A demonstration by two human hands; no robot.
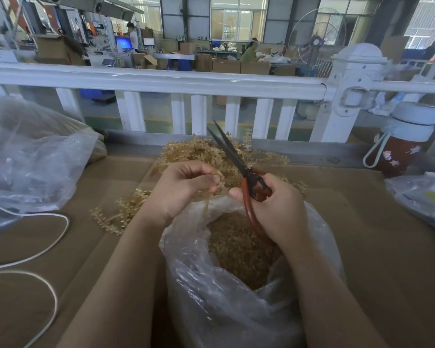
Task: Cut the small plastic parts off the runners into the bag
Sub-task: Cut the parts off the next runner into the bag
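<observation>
Scissors (239, 164): dull black blades; handle loops coated in glossy reddish brown.
Runners (211, 151): translucent amber-gold, seen as a comb-like pattern of fine side teeth.
Cut parts (239, 249): the same amber-gold, massed into a darker golden brown.
Bag (226, 305): clear plastic, streaked with white glare.
Cardboard surface (387, 247): plain brown.
Railing (161, 81): painted white.
Bottle (404, 141): white cap and strap; dark red body printed with pale pink and white flowers.
Cord (48, 247): cream white.
Bag at the left (35, 159): cloudy clear plastic over grey and tan shapes.
Floor beyond the railing (158, 121): green with a yellow line.
</observation>
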